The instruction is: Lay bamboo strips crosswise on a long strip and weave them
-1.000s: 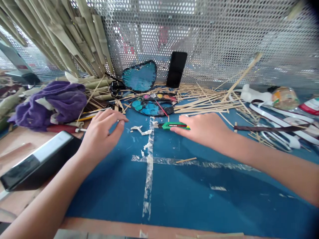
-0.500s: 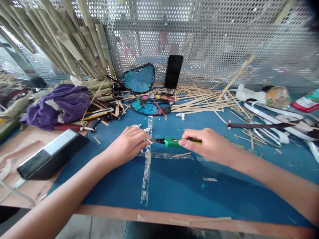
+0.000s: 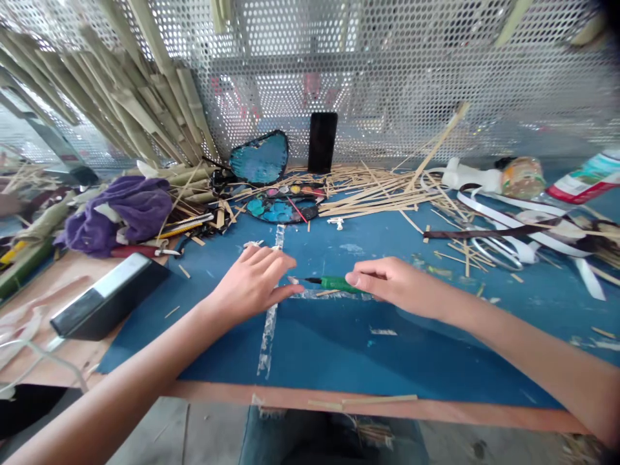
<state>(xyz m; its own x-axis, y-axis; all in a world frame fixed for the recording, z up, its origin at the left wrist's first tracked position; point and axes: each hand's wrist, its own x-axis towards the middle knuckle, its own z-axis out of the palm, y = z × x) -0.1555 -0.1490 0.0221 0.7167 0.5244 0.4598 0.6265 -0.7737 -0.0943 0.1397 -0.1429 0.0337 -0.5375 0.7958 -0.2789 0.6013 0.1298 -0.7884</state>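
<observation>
My right hand is closed round a green utility knife with its blade pointing left. The blade tip meets a cross of clear tape strips stuck on the blue mat. My left hand lies on the mat with fingers stretched flat, its fingertips right beside the blade tip where the tape strips cross. White tape scraps lie farther back.
A paint palette, a blue heart-shaped piece and a black phone stand at the back against perforated metal. Bamboo slivers spread right of them. A purple cloth and a black box lie left; white straps lie right.
Both hands have come toward me along the mat. My right hand lifted the knife from its spot near the palette to the tape cross, and my left hand settled flat beside the blade.
</observation>
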